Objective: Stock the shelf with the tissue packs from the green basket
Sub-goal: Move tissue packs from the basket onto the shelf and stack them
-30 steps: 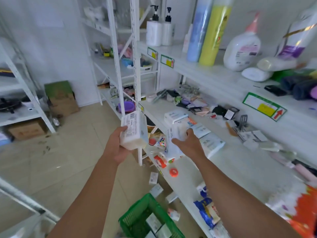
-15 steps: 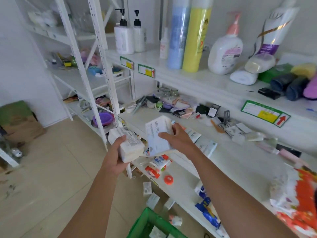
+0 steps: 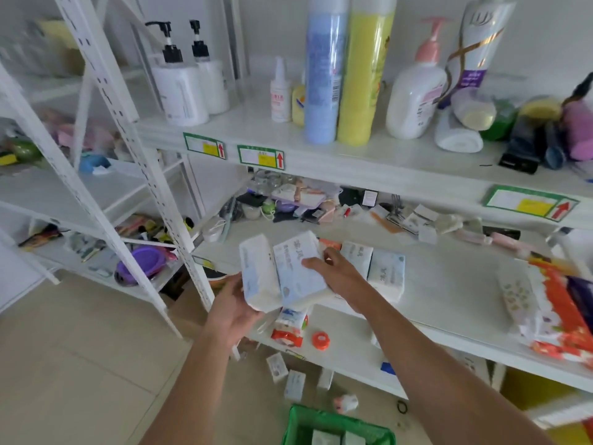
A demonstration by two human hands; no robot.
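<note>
My left hand [image 3: 232,308] grips a white tissue pack [image 3: 258,273] from below, at the front edge of the middle shelf [image 3: 449,284]. My right hand [image 3: 340,277] holds a second tissue pack [image 3: 296,268] with blue print, pressed against the first one. Both packs stand tilted side by side above the shelf edge. Two more tissue packs [image 3: 383,271] lie on the shelf just right of my right hand. The green basket [image 3: 333,425] sits on the floor at the bottom edge, with tissue packs inside.
Bottles stand on the upper shelf [image 3: 353,155]. Small clutter lines the back of the middle shelf. An orange-printed package [image 3: 561,313] lies at the shelf's right end. White shelf posts [image 3: 141,162] rise at left. Small boxes [image 3: 285,374] lie on the floor under the lower shelf.
Both hands have come together, so the two packs now touch side by side over the shelf edge. The camera view has shifted right and closer to the shelves.
</note>
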